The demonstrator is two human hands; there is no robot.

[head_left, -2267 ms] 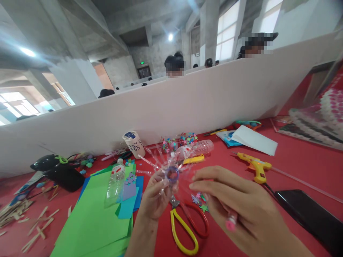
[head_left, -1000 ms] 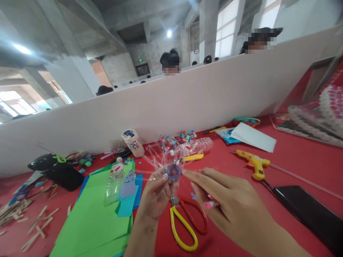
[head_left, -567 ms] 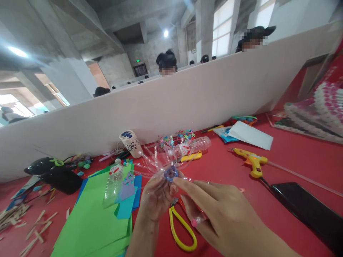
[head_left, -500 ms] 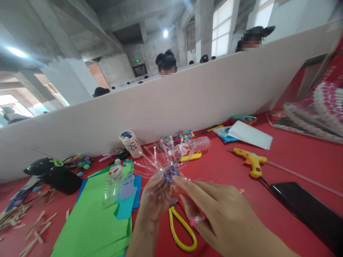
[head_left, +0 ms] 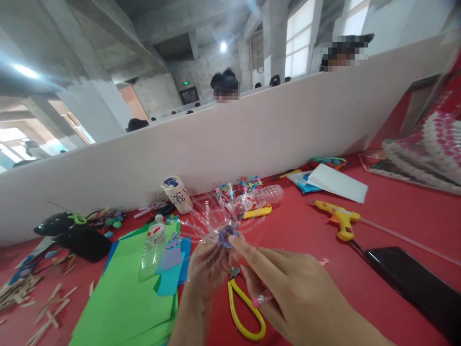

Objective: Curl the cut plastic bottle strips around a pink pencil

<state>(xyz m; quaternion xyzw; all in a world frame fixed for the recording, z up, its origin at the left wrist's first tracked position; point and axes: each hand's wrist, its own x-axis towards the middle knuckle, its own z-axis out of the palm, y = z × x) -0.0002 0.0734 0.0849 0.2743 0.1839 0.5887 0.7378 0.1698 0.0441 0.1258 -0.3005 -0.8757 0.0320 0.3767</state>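
Observation:
My left hand (head_left: 208, 266) is closed around the base of a clear plastic piece cut into thin strips (head_left: 207, 216), which fan out above the fingers. A round blue plastic ring (head_left: 227, 236) sits at its centre, facing me. The index finger of my right hand (head_left: 288, 278) presses on the ring's opening. Curled in the same hand is a clear stick with a pink tip (head_left: 260, 301), its other end hidden. Below the hands lie yellow-handled scissors (head_left: 248, 315), their blades partly covered.
Green paper sheets (head_left: 122, 288) and a clear bottle (head_left: 154, 247) lie left. To the right are a yellow glue gun (head_left: 340, 218) and a black phone (head_left: 414, 283). Behind stand a paper cup (head_left: 177, 194), another bottle (head_left: 264, 196), a yellow cutter (head_left: 258, 212) and a white partition (head_left: 252, 129).
The blue ring has tilted to show its round opening more squarely, and has shifted slightly left and down. My right index fingertip has moved with it, onto the opening.

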